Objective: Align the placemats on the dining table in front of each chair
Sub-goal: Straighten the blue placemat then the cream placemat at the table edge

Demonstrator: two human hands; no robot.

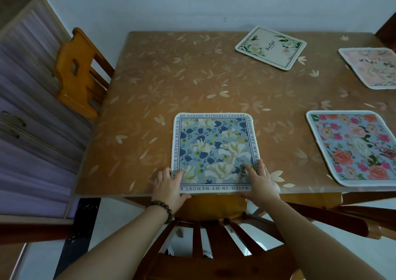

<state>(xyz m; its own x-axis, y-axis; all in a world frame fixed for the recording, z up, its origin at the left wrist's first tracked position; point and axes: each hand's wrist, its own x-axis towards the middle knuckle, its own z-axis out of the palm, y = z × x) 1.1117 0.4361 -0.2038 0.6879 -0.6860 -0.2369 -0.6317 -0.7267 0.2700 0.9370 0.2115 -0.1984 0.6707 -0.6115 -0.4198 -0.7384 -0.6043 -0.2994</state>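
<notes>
A blue floral placemat with a text border (214,148) lies square at the near edge of the dining table (162,82), above the dark wooden chair back (214,232) in front of me. My left hand (169,185) grips its near left corner, fingers on top and thumb at the table edge. My right hand (260,183) holds its near right corner the same way. A blue placemat with pink roses (353,146) lies at the near right. A pale pink floral placemat (370,67) sits far right, and a cream placemat with green leaves (271,47) lies skewed at the far edge.
A light wooden chair (79,71) is pushed in at the table's left side. A slatted cabinet (27,108) stands along the left wall. The far table edge meets a white wall. Another dark chair (351,217) is partly visible at the near right.
</notes>
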